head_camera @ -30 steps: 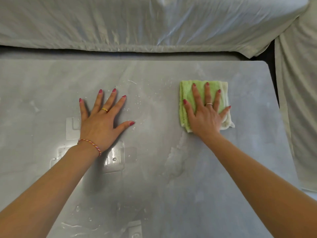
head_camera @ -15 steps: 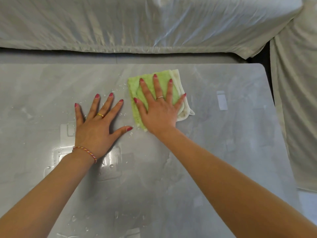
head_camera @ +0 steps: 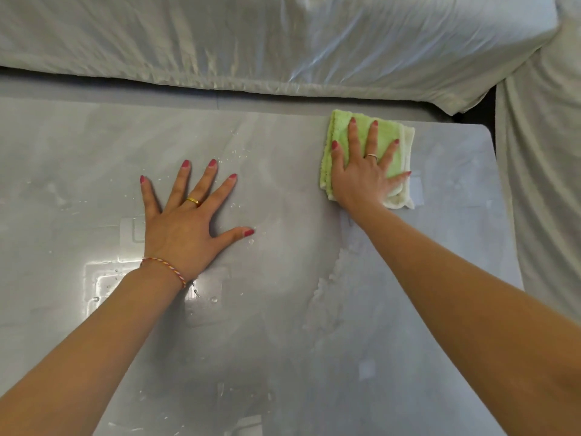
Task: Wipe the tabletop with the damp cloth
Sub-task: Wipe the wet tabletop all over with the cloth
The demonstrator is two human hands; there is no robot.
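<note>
The right hand lies flat, fingers spread, pressing the folded green cloth against the worktop near its far right corner; no grip is closed on it. The left hand rests open, palm down, on the wet worktop, well apart from the cloth.

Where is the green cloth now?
Head view: the cloth lies under the right hand, flat, near the tabletop's far right corner.

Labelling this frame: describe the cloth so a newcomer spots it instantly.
On the grey tabletop, look to the far right corner, near the draped fabric. The cloth lies flat under the right hand. It is the only bright green, folded thing there, with a cream edge.
</note>
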